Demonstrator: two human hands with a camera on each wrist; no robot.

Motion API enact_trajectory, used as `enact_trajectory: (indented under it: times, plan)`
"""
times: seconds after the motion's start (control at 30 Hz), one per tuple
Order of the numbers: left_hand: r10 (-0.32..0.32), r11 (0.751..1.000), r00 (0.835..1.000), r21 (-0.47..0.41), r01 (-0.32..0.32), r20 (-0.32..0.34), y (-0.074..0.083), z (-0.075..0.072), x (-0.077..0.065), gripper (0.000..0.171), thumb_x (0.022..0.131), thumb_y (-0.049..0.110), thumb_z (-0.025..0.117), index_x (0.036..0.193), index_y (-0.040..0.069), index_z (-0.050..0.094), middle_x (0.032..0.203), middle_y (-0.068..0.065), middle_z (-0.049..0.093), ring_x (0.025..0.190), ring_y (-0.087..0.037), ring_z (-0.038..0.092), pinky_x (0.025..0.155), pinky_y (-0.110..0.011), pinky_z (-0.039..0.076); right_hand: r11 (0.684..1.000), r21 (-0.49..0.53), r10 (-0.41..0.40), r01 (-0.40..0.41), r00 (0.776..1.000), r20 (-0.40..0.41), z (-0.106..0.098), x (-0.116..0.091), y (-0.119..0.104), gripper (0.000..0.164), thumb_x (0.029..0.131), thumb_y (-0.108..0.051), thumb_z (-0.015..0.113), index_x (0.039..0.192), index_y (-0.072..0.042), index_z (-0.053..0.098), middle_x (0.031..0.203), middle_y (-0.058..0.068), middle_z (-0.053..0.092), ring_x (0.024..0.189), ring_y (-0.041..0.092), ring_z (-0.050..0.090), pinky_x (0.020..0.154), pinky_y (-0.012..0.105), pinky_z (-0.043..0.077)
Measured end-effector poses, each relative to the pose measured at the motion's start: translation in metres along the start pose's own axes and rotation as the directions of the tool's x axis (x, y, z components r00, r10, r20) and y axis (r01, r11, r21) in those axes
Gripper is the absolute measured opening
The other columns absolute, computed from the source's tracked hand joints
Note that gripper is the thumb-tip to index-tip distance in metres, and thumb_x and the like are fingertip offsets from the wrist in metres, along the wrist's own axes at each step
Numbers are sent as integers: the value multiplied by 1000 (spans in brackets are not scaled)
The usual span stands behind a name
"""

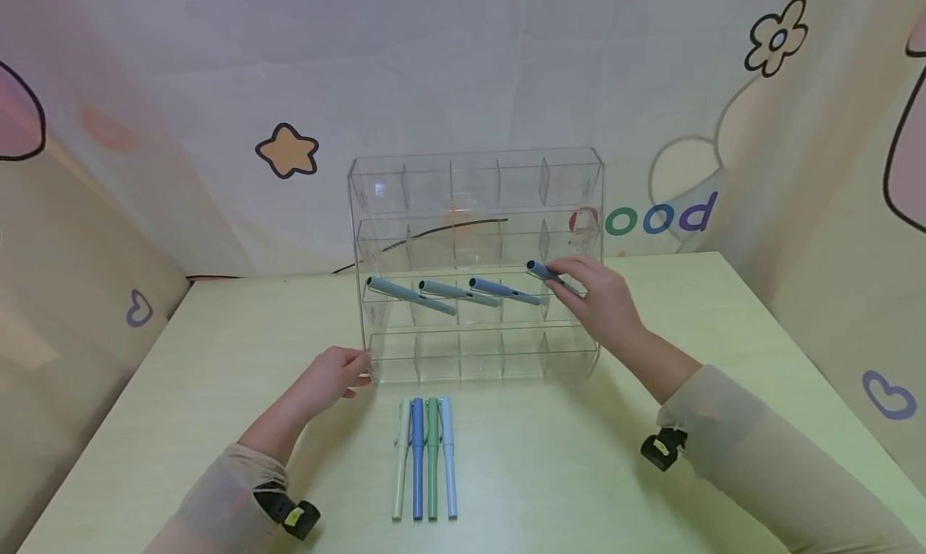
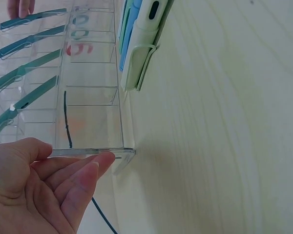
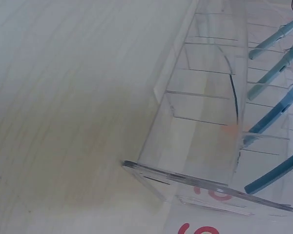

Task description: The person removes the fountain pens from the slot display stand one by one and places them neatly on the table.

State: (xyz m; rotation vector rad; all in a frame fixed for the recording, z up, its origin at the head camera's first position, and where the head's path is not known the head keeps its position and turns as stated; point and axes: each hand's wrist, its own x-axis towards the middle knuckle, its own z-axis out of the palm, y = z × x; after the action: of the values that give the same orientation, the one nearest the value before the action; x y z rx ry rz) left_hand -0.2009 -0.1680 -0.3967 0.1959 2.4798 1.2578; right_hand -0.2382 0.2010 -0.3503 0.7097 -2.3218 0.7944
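A clear acrylic rack [image 1: 477, 329] with tiers of small compartments stands upright on the table. My left hand [image 1: 340, 375] holds its lower left side; in the left wrist view, the thumb and fingers [image 2: 83, 180] lie on either side of the panel edge. At the rack's right part, my right hand [image 1: 596, 297] pinches a dark blue capped pen [image 1: 538, 269] between thumb and fingers. Three capped pens slant across the same tier to its left: a pale blue-green pen [image 1: 408, 295], a greenish pen [image 1: 456, 292] and a blue pen [image 1: 502, 290]. The right wrist view does not show the hand.
In front of the rack, several capped pens lie side by side: a pale green pen [image 1: 400, 461], a blue pen [image 1: 417, 461], a green pen [image 1: 432, 461] and a light blue pen [image 1: 448, 461]. A printed cloth backdrop [image 1: 217, 71] hangs behind the table [image 1: 550, 473].
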Motion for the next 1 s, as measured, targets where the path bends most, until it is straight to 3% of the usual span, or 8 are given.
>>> enact_trajectory:
  times: [0.3,0.57,1.0]
  plan:
    - [0,1000,1000,1,0,-3,-2,0,1,40,101,15,36,127,-12,47,127,-28,51,110,-37,56,79,-41,52,997,52,-44,51,990,-137,-13,10,-10,25,77,-1,74,102,1,68,98,11,67,92,24,63,81,39,49]
    - [-2,1000,1000,-2,2,-8,0,0,0,39,101,15,36,126,-12,49,127,-28,51,110,-37,56,79,-42,52,988,140,-33,59,982,-186,-26,10,-18,25,77,5,72,102,3,68,100,12,67,91,20,61,85,13,44]
    - [10,1000,1000,16,-10,-6,4,1,-2,39,101,13,36,126,-14,48,124,-30,52,109,-38,57,78,-42,53,977,203,-19,70,970,-242,-41,4,-33,27,76,8,71,102,3,69,101,11,67,89,4,56,78,11,45]
